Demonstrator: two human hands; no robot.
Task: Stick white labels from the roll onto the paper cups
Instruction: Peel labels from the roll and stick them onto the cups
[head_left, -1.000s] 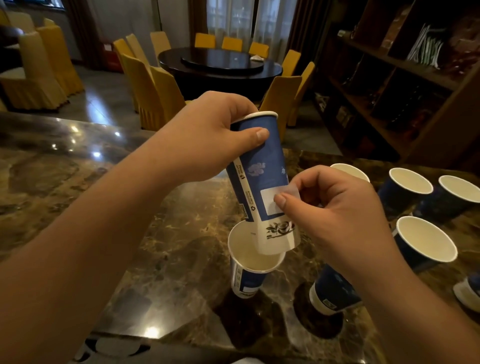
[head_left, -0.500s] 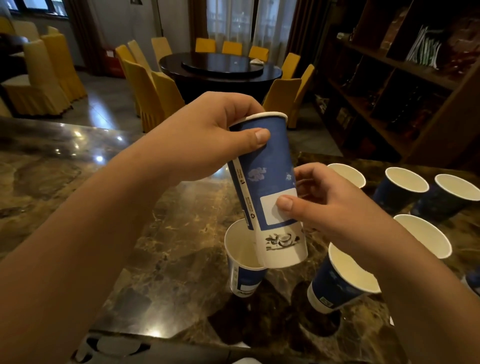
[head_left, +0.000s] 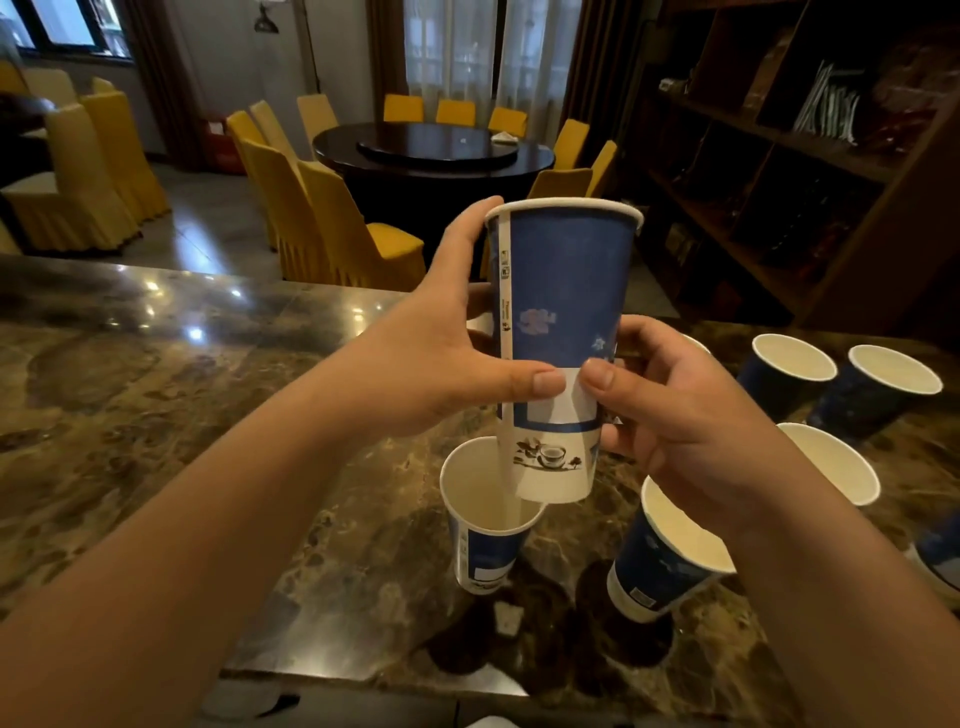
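I note the cup (head_left: 563, 291) held upright above the bench (head_left: 156, 395), left hand (head_left: 441, 358) and right hand (head_left: 675, 410) curled round it, thumbs pressing the label (head_left: 571, 400); light, crushable, so grip gently mid-wall.

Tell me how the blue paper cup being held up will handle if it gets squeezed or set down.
The held paper cup is thin-walled, so it probably dents under a hard squeeze; the left hand and right hand hold it lightly. It looks light. Tall with a narrow base, it may tip easily on the marble counter.
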